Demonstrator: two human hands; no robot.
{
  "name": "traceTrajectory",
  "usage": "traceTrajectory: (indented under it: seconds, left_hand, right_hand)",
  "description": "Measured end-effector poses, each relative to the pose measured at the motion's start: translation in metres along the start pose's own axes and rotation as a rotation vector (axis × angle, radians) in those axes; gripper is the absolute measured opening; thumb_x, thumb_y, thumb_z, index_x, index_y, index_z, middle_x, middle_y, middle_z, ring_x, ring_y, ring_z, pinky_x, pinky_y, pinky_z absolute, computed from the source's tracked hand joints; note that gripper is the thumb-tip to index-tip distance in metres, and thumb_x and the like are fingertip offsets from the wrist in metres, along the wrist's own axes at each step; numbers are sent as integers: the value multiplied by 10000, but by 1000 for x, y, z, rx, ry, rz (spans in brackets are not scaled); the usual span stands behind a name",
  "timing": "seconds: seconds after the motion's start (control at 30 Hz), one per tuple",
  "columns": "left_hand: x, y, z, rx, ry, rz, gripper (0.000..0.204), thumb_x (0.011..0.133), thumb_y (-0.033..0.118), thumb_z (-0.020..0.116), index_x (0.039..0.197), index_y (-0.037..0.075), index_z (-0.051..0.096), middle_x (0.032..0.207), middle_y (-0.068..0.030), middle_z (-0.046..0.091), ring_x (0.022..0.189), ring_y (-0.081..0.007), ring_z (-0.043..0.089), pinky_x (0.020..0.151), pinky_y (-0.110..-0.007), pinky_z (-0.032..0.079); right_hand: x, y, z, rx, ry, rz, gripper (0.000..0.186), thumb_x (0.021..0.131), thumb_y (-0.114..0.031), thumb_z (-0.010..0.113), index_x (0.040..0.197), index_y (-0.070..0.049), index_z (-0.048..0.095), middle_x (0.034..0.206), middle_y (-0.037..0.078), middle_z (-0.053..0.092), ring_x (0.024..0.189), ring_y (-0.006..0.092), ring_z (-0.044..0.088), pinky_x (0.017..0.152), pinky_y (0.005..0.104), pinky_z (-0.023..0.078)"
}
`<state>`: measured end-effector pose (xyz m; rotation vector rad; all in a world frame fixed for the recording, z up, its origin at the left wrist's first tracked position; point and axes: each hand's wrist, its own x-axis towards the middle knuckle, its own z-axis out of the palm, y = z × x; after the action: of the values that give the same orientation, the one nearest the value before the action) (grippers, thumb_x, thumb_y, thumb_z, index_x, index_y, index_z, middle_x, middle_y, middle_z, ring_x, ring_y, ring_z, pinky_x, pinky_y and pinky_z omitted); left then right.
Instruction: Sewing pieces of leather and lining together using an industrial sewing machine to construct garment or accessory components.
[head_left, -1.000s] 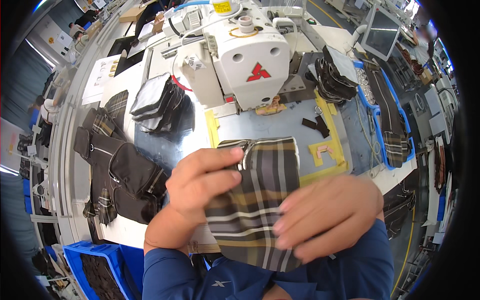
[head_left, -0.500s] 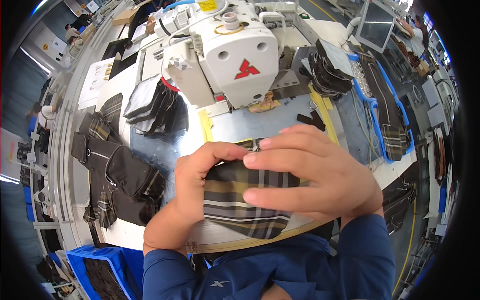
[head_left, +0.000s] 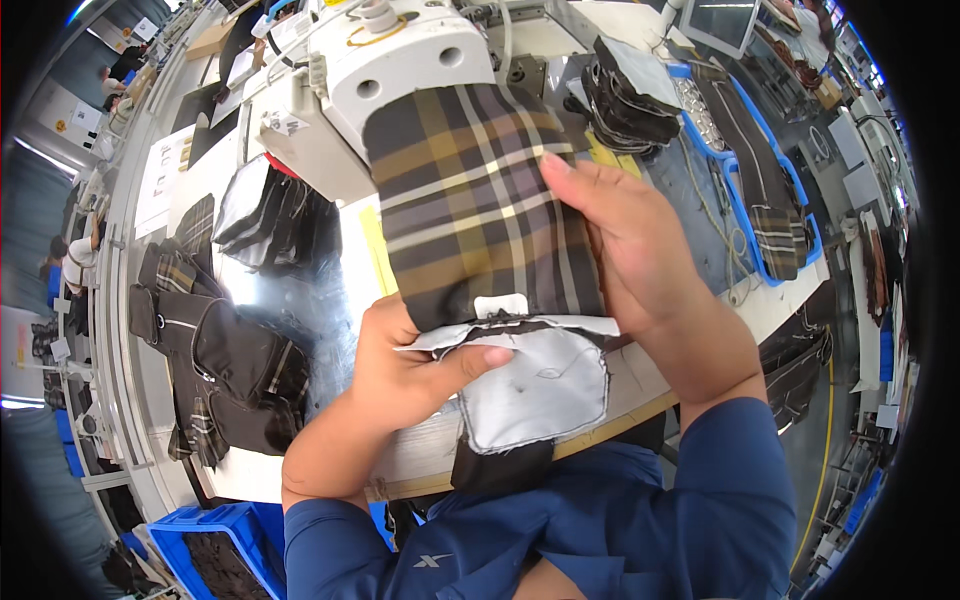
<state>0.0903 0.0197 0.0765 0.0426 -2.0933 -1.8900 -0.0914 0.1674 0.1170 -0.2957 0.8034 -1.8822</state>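
You hold the plaid fabric piece up in front of the white sewing machine, its brown, tan and cream checks facing you and covering much of the machine's front; along its lower edge a pale grey lining panel with frayed, stitched edges folds out toward you, and a small white tab sits at the seam between the two; a dark strip of cloth hangs below the lining, over the edge of the surface.

Your left hand grips the piece from below the machine, thumb laid flat across the top of the lining and pressing it against the fingers curled behind; your right hand closes on the right edge of the plaid, fingers stretched along the front and pinching the cloth against the thumb hidden behind it.

Left of the machine, a heap of dark bags with plaid trim lies on the surface, with a second dark bundle closer to the machine's base; right of the machine, a stack of dark folded pieces rests beside a blue tray that carries long dark and plaid strips; a blue crate stands on the floor below the left end of the surface.
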Motion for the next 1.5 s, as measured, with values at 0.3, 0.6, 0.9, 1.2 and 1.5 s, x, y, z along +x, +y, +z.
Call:
traceTrajectory:
  seconds: [0.3,0.6,0.9,1.2,1.5]
  left_hand:
    - [1,16,-2,80,8,104,344,786,4,916,1107,-24,797,1101,-140,799,960,-209,764,843,-323,570]
    - [-8,20,0,33,105,137,239,930,27,796,1148,-70,776,1171,-205,774,1012,-265,745,885,-346,557]
    - [-11,31,-4,105,93,119,214,935,23,779,1125,-77,774,1163,-213,771,1008,-268,738,885,-339,552]
    - [-15,36,-7,398,91,333,290,790,17,880,1053,-54,779,1078,-204,764,896,-336,700,802,-391,564]
    - [-18,40,-5,418,118,325,294,794,6,860,1065,-72,775,1042,-208,758,867,-321,691,771,-374,558]
  right_hand:
    - [-25,-16,14,-511,-146,-28,300,873,-115,871,1105,-9,714,985,22,749,899,97,692,816,286,556]
    - [-23,-15,22,-568,11,66,561,788,-64,892,1286,-5,640,1146,53,727,1037,146,687,918,289,534]
    - [-37,-1,15,-798,-231,-321,737,682,84,853,1359,-9,577,1278,72,694,1218,180,650,1058,346,504]
    - [-43,0,18,-758,-257,-384,669,686,116,860,1295,0,608,1249,94,700,1179,189,675,997,345,537]
    - [-47,-3,21,-1057,-300,-518,472,716,92,855,1153,18,692,1190,104,711,1113,201,693,951,342,537]
